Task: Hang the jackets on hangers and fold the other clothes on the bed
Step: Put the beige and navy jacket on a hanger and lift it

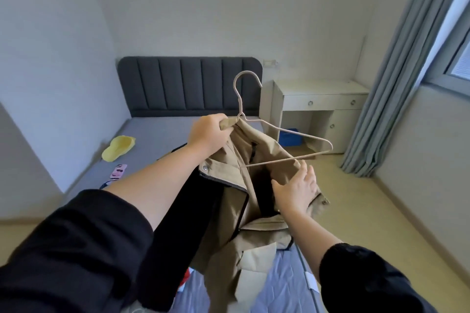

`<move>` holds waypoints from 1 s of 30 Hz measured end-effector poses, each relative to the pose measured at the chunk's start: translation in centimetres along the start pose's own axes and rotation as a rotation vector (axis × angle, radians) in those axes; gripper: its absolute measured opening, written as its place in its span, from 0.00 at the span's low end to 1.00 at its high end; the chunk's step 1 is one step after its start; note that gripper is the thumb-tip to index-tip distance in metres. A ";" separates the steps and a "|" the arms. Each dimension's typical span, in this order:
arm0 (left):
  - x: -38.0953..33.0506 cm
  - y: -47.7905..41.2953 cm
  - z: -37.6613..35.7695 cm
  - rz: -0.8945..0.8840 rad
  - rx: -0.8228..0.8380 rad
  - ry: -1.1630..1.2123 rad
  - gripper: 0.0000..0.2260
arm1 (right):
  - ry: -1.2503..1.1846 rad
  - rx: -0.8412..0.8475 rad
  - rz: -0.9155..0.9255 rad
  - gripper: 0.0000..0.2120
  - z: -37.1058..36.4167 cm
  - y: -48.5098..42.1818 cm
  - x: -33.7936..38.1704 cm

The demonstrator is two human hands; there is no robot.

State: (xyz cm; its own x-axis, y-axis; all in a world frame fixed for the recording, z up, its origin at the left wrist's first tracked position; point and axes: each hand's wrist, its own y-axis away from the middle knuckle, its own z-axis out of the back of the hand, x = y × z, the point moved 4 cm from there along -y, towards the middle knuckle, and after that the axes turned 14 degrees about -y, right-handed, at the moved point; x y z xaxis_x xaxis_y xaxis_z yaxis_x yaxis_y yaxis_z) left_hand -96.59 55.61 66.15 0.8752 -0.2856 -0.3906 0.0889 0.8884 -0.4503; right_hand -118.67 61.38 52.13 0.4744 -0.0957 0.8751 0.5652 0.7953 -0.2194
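While held aloft over the near end of the bed [157,134], not yet hung: jacket [236,206], tan, collar bunched at the neck of the hanger [300,133], hem trailing onto the mattress.

Grip, left hand [208,134]: clamped on the collar and, seemingly, the hanger's neck with it.
Free, right hand [296,190]: fingers straight and apart, at the right shoulder cloth, gripping nothing.
Hanger: thin wire, tilted down to the right. Right arm bare, outside the cloth. Left arm hidden behind hand and collar, seating impossible to tell.

Hazards, as judged:
- Sliding off whole if released with one shoulder unseated; smooth wire, heavy cloth, downward tilt.
- Right end poking into the sleeve lining or catching the zip instead of filling the shoulder.
- Collar slipping from the single grip under the garment's weight.
- Trailing hem dragging the black cloth [175,223] just left of it.
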 end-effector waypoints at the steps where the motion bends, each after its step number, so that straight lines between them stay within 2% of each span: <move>1: 0.2 0.1 0.1 0.009 0.005 0.031 0.06 | 0.019 0.028 -0.068 0.45 -0.3 -0.4 -0.5; 4: 0.3 0.3 0.9 0.022 -0.027 0.127 0.08 | 0.090 0.102 -0.204 0.50 -1.2 -2.1 -1.2; 9: -0.2 0.7 2.8 -0.008 -0.097 0.250 0.09 | 0.243 0.305 -0.082 0.51 -2.5 -4.7 -1.0; 13: -0.5 0.9 4.1 -0.048 -0.114 0.311 0.07 | 0.366 0.359 0.034 0.51 -3.3 -5.6 -0.3; 15: -0.7 1.0 4.6 -0.063 -0.117 0.330 0.07 | 0.375 0.384 0.028 0.50 -3.5 -5.5 -0.5; 19: -0.5 1.4 5.1 -0.057 -0.113 0.371 0.07 | 0.375 0.525 -0.064 0.54 -4.6 -4.3 -2.3; 21: -0.2 1.7 4.9 -0.046 -0.102 0.397 0.09 | 0.355 0.527 -0.079 0.54 -5.1 -3.8 -2.9; 27: 0.0 2.2 4.9 -0.020 -0.081 0.469 0.13 | 0.340 0.394 0.001 0.55 -6.3 -3.3 -1.9; 29: -0.2 2.2 5.0 -0.019 -0.083 0.499 0.13 | 0.350 0.390 0.006 0.50 -6.8 -3.2 -1.4; 30: -0.3 2.3 5.0 -0.017 -0.082 0.512 0.13 | 0.369 0.392 0.012 0.45 -7.0 -3.2 -1.2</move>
State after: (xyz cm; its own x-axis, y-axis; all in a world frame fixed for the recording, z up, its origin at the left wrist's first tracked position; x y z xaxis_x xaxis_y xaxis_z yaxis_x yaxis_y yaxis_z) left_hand -94.29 59.48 69.24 0.5268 -0.4577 -0.7162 0.0459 0.8567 -0.5138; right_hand -116.35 54.77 48.74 0.7247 -0.2333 0.6483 0.2972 0.9547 0.0113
